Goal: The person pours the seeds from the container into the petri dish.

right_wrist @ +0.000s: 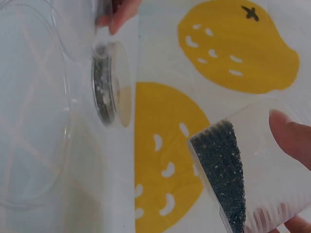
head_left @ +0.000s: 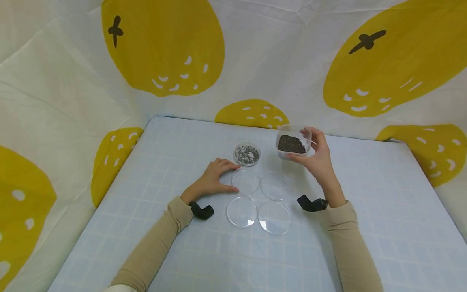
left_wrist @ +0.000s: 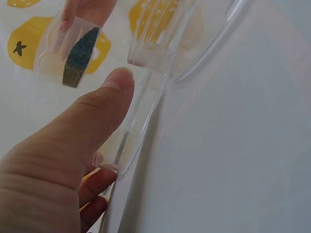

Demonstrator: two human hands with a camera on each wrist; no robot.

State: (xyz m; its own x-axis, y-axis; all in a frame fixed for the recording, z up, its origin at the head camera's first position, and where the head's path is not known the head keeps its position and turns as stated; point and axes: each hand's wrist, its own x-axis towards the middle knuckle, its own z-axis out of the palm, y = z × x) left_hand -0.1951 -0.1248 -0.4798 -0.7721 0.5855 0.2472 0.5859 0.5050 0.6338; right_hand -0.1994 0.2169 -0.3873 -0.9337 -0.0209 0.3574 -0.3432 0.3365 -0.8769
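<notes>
My left hand (head_left: 211, 178) holds a clear, shallow petri dish (head_left: 248, 181) by its side, thumb and fingers on opposite parts of the rim. Just behind it stands another dish partly covered with dark granules (head_left: 246, 154), with pale patches showing among them. At the back of the table, my right hand (head_left: 320, 158) grips a clear plastic tub (head_left: 282, 155), raised and tilted. Dark, fine granules (right_wrist: 219, 167) are heaped along one side of the tub; in the right wrist view the thumb (right_wrist: 291, 136) lies on its wall.
More clear dishes lie close together: one right of the held dish (head_left: 275, 185), two in front (head_left: 241, 211) (head_left: 275, 217). A pale blue checked cloth (head_left: 175, 251) covers the table. A white curtain with yellow fruit shapes (head_left: 164, 44) hangs behind.
</notes>
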